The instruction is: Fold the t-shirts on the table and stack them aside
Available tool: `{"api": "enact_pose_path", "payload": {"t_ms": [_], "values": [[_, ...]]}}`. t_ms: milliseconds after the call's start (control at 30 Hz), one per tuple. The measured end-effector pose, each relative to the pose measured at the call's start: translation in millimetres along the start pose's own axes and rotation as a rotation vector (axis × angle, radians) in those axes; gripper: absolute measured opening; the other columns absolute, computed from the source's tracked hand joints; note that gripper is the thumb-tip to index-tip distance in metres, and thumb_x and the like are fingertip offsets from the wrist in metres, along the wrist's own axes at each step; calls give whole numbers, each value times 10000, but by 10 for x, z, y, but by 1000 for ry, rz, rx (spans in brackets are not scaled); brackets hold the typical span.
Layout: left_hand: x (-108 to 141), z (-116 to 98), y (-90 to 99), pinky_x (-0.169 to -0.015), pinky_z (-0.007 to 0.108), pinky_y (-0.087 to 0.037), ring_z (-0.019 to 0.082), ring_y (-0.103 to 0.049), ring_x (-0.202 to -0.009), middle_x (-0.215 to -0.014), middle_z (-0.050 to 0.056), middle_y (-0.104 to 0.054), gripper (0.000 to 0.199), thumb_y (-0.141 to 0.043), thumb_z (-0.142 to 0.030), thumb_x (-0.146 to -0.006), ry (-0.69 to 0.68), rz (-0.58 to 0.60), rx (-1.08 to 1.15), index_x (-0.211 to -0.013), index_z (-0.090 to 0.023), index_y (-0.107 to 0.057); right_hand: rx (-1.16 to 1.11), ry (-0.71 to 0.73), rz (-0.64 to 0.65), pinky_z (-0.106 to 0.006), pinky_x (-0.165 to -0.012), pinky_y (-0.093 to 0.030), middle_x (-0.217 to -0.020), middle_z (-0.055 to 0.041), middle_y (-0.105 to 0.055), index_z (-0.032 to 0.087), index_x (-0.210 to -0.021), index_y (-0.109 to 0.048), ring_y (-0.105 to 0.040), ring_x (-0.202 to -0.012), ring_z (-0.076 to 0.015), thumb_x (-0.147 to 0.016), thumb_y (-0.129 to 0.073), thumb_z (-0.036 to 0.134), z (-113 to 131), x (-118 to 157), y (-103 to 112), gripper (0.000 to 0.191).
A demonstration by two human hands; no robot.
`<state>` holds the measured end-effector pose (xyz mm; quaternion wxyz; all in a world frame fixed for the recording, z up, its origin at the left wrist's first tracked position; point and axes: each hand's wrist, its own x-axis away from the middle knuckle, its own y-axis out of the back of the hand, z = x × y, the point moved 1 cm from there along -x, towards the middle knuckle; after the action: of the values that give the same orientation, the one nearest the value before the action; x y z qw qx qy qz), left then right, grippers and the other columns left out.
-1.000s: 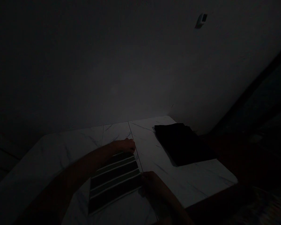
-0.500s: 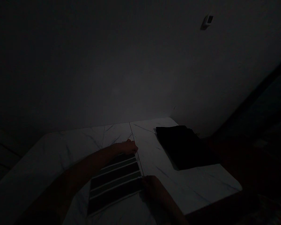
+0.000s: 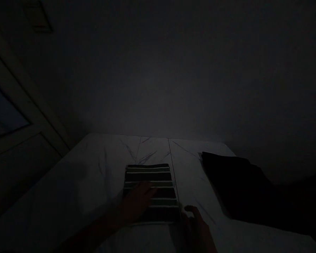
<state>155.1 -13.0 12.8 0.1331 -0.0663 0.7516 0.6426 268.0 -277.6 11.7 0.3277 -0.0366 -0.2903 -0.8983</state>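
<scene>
A folded cloth with dark and pale stripes [image 3: 151, 193] lies flat on a white marble-patterned table [image 3: 94, 168]. My left hand [image 3: 137, 202] rests flat on the near part of the cloth, its fingers spread and nothing gripped. My right hand [image 3: 197, 226] sits just beyond the cloth's lower right corner, on the tabletop, with its fingers curled and apart. The dim light hides the finer detail of both hands.
A dark folded stack of fabric [image 3: 234, 184] lies on the table to the right of the cloth. A thin seam [image 3: 172, 165] runs along the tabletop. A wall [image 3: 158, 88] stands behind the table, and a door or window frame [image 3: 23, 105] shows at the left.
My view has swung right. My left hand has moved from the cloth's far edge onto its near part. My right hand now sits slightly apart from the cloth's corner.
</scene>
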Motion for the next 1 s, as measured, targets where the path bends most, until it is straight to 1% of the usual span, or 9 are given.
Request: {"api": "enact_pose_path", "payload": {"t_ms": [67, 133, 200, 300, 433, 533, 600, 800, 1000], "values": [[570, 9, 2, -1041, 408, -496, 240, -579, -1251, -1382, 64, -622, 411, -487, -289, -998, 314, -99, -10, -1406, -286, -542, 36, 63, -8, -311, -568, -477, -677, -36, -708, 201, -1246, -531, -672, -605, -237, -927, -362, 675, 156, -35, 25, 595], [937, 5, 25, -1003, 418, -517, 250, -621, -1177, -1277, 71, -679, 330, -457, -321, -1002, 605, -153, 5, -1270, -263, -641, 88, 223, 57, -308, -643, -513, -813, -64, -751, 222, -1228, -588, -710, -714, -234, -966, -375, 599, 454, -178, -43, 506], [1065, -24, 79, -979, 418, -516, 251, -645, -1106, -1158, 73, -714, 291, -444, -347, -1003, 783, -132, 70, -1106, -245, -696, 187, 423, 168, -310, -763, -531, -991, -87, -768, 231, -1167, -665, -728, -875, -233, -993, -405, 458, 847, -427, -232, 386], [971, -99, 187, -934, 397, -502, 244, -656, -1021, -1057, 81, -718, 259, -468, -342, -995, 907, -67, 164, -989, -214, -693, 467, 667, 313, -312, -864, -509, -1069, -87, -763, 218, -1091, -729, -708, -973, -224, -977, -457, 241, 1446, -906, -678, 296], [841, -173, 246, -902, 382, -476, 248, -649, -1008, -1044, 100, -706, 202, -503, -270, -968, 988, -31, 184, -1014, -185, -680, 872, 1043, 499, -329, -940, -472, -1189, -129, -725, 178, -1138, -726, -644, -1121, -242, -951, -489, 135, 1965, -1392, -1234, 305], [881, -188, 212, -879, 365, -468, 231, -646, -961, -1010, 91, -700, 210, -466, -190, -953, 990, -48, 209, -967, -195, -676, 1030, 1186, 602, -318, -880, -477, -1139, -130, -735, 177, -1068, -753, -654, -1073, -244, -931, -527, 143, 2107, -1553, -1424, 267], [936, -187, 170, -861, 357, -471, 225, -645, -930, -976, 86, -699, 225, -447, -170, -947, 997, -73, 230, -930, -203, -669, 1069, 1213, 668, -300, -843, -477, -1100, -114, -748, 192, -1033, -769, -671, -1025, -235, -917, -562, 172, 2140, -1605, -1468, 238], [1014, -198, 44, -829, 362, -500, 220, -653, -876, -976, 81, -709, 246, -408, -243, -974, 981, -196, 319, -947, -231, -653, 1110, 1242, 740, -317, -831, -476, -1042, -110, -766, 204, -1025, -789, -684, -989, -251, -897, -592, 198, 2196, -1654, -1514, 235], [939, -196, 138, -864, 372, -497, 230, -664, -923, -1014, 78, -730, 215, -477, -260, -954, 1001, -194, 359, -971, -227, -688, 1065, 1260, 770, -293, -819, -474, -1055, -124, -753, 167, -960, -790, -675, -935, -218, -871, -637, 232, 2248, -1692, -1523, 188]]}}
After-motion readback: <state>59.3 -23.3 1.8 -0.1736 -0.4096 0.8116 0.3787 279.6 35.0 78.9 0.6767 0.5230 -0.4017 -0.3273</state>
